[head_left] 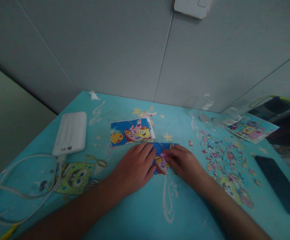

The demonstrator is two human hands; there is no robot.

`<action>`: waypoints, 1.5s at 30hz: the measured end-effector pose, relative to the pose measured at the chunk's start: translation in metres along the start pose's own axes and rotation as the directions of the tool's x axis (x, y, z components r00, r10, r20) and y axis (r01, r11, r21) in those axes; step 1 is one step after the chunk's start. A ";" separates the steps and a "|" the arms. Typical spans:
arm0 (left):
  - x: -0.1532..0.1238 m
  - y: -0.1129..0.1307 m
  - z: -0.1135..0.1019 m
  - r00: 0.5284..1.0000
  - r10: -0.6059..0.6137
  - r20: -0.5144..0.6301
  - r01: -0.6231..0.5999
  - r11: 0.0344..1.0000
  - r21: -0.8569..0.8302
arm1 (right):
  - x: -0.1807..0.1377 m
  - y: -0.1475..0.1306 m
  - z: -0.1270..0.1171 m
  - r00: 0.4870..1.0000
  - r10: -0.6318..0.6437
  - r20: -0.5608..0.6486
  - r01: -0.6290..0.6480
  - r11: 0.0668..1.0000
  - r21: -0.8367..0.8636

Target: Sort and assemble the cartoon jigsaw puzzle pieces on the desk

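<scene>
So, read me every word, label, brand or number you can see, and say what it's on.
No text is readable.
White power bank: faint printed lines, too blurred.
Picture card: barcode-like strip at its right edge, too small.
Clear container at the back: pale label-like patch, nothing legible.
Partly built puzzle: picture only, no lettering visible.

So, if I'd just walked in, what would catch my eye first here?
Probably the small blue cartoon puzzle at the centre, with the left hand and right hand at its sides. Next, perhaps the scatter of colourful loose pieces to the right, and the matching picture card just beyond the left hand.
</scene>
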State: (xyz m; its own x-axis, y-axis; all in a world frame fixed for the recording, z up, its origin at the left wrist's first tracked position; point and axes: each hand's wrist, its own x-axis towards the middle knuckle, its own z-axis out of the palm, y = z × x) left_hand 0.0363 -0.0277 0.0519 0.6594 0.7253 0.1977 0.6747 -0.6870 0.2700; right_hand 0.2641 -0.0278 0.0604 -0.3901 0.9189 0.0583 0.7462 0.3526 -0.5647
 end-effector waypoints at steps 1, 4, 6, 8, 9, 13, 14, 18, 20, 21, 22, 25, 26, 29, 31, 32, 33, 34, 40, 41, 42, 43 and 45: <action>0.000 0.000 0.000 1.000 -0.001 -0.002 0.001 1.000 0.003 | 0.001 0.000 0.000 1.000 -0.006 0.003 0.006 1.000 -0.001; 0.000 0.000 0.000 1.000 -0.003 0.001 0.003 1.000 0.004 | 0.002 0.000 0.000 1.000 -0.012 0.007 0.011 1.000 0.011; 0.000 0.000 0.001 1.000 -0.003 0.004 0.003 1.000 0.000 | 0.003 0.000 0.000 1.000 0.005 0.007 -0.005 0.999 0.033; -0.001 0.000 0.002 1.000 0.002 0.000 -0.002 1.000 0.003 | 0.004 0.001 0.000 0.999 0.037 0.005 -0.037 0.997 0.064; -0.001 0.000 0.003 1.000 0.008 -0.007 -0.008 1.000 0.009 | 0.004 0.002 0.000 0.998 0.057 0.007 -0.057 0.995 0.085; -0.003 -0.001 0.006 0.999 0.035 -0.032 -0.034 0.999 0.032 | 0.004 0.005 -0.001 0.992 0.110 0.054 -0.119 0.974 0.193; -0.004 -0.001 0.007 0.999 0.038 -0.035 -0.037 0.999 0.033 | 0.004 0.005 -0.002 0.990 0.123 0.068 -0.135 0.966 0.219; -0.005 -0.001 0.008 0.999 0.029 -0.046 -0.027 0.999 0.037 | 0.004 0.006 -0.006 0.978 0.180 0.106 -0.203 0.936 0.287; -0.006 0.000 0.009 0.998 0.031 -0.050 -0.030 0.999 0.035 | 0.004 0.008 -0.007 0.978 0.180 0.110 -0.205 0.933 0.296; -0.006 0.001 0.009 0.998 0.034 -0.049 -0.032 0.999 0.033 | 0.004 0.009 -0.007 0.980 0.172 0.102 -0.195 0.935 0.297; -0.006 0.001 0.010 0.998 0.036 -0.047 -0.035 0.999 0.031 | 0.004 0.010 -0.007 0.983 0.160 0.095 -0.181 0.937 0.299; -0.006 0.001 0.012 0.998 0.033 -0.048 -0.031 0.999 0.034 | 0.004 0.011 -0.007 0.990 0.118 0.078 -0.136 0.942 0.306; -0.006 0.001 0.013 0.998 0.035 -0.052 -0.033 0.999 0.039 | 0.005 0.011 -0.007 0.992 0.102 0.079 -0.121 0.943 0.310; -0.006 0.000 0.015 0.996 0.054 -0.069 -0.050 0.997 0.067 | 0.006 0.009 -0.007 0.997 0.042 0.071 -0.061 0.951 0.303; -0.007 -0.001 0.016 0.995 0.070 -0.073 -0.063 0.994 0.092 | 0.006 0.008 -0.008 0.998 -0.018 0.054 0.004 0.966 0.259; -0.007 -0.001 0.016 0.995 0.075 -0.070 -0.067 0.992 0.105 | 0.006 0.008 -0.009 0.997 -0.058 0.045 0.046 0.974 0.223; -0.007 -0.001 0.016 0.995 0.076 -0.064 -0.068 0.991 0.117 | 0.006 0.007 -0.009 0.994 -0.102 0.040 0.094 0.979 0.180; -0.007 0.000 0.016 0.996 0.074 -0.058 -0.066 0.990 0.128 | 0.006 0.008 -0.009 0.988 -0.148 0.038 0.142 0.981 0.136; -0.006 0.001 0.013 0.995 0.081 -0.058 -0.071 0.984 0.166 | -0.001 0.010 -0.011 0.966 -0.252 0.053 0.254 0.967 -0.029; -0.005 0.001 0.012 0.994 0.085 -0.062 -0.073 0.983 0.166 | -0.003 0.010 -0.012 0.965 -0.258 0.052 0.260 0.965 -0.027; -0.005 0.002 0.012 0.994 0.090 -0.063 -0.078 0.983 0.165 | -0.005 0.009 -0.013 0.964 -0.262 0.047 0.263 0.965 -0.018; -0.004 0.002 0.011 0.994 0.096 -0.059 -0.085 0.983 0.162 | -0.006 0.009 -0.015 0.965 -0.258 0.036 0.258 0.966 -0.004; -0.004 0.003 0.010 0.993 0.113 -0.034 -0.106 0.982 0.154 | -0.009 0.008 -0.017 0.978 -0.207 -0.007 0.207 0.978 0.024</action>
State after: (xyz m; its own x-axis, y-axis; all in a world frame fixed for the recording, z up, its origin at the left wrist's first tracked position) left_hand 0.0389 -0.0330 0.0424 0.7197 0.6442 0.2589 0.6436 -0.7589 0.0990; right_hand 0.2830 -0.0304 0.0698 -0.5320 0.8274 0.1798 0.6362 0.5308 -0.5599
